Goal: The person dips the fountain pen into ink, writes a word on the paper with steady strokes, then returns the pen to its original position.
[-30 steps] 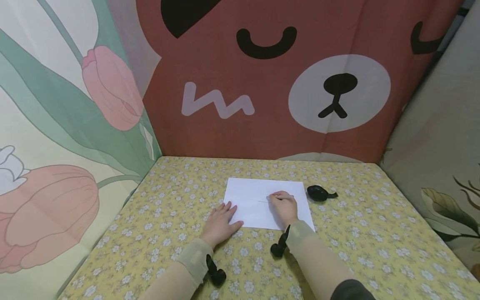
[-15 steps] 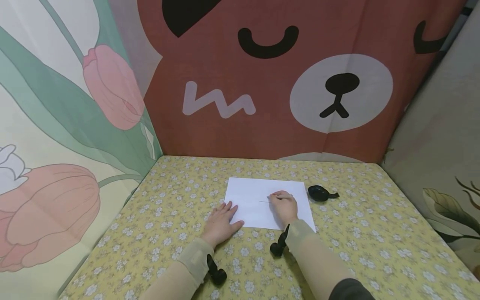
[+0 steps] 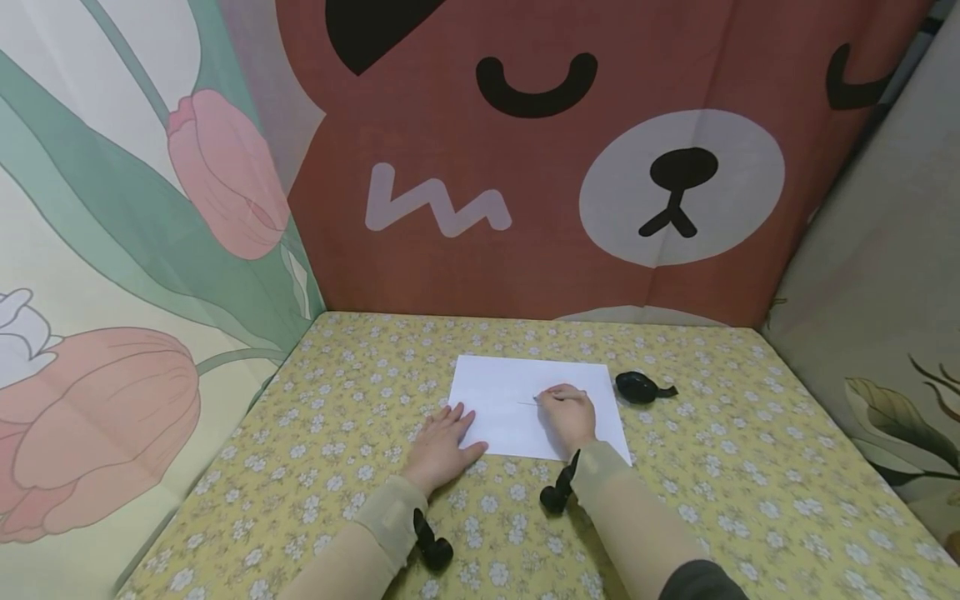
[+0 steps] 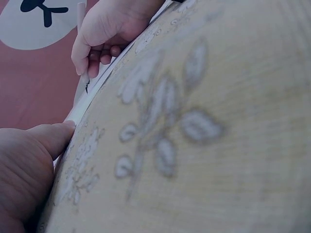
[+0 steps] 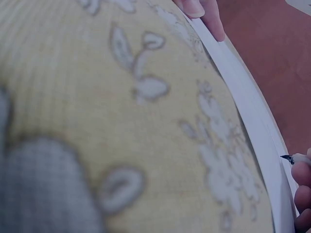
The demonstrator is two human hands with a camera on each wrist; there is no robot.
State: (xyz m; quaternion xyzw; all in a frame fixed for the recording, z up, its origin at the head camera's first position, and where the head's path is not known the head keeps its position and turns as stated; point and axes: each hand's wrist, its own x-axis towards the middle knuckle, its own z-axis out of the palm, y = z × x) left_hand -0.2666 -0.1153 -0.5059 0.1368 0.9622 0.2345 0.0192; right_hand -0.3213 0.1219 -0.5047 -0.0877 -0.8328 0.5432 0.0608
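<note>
Presently, the right hand (image 3: 572,419) pinches a pen (image 4: 81,19), its nib (image 5: 287,158) near a faint line (image 3: 527,403) on the white sheet (image 3: 495,421), at twelve o'clock; contact unconfirmed. The left hand (image 3: 437,452) lies flat and spread, gripping nothing, over the sheet's eight o'clock edge. Risk, as judged: weak left-hand pressure could let the sheet slide, skewing the line. At three o'clock, just beside the sheet, a black object (image 3: 636,387) could obstruct rightward travel.
</note>
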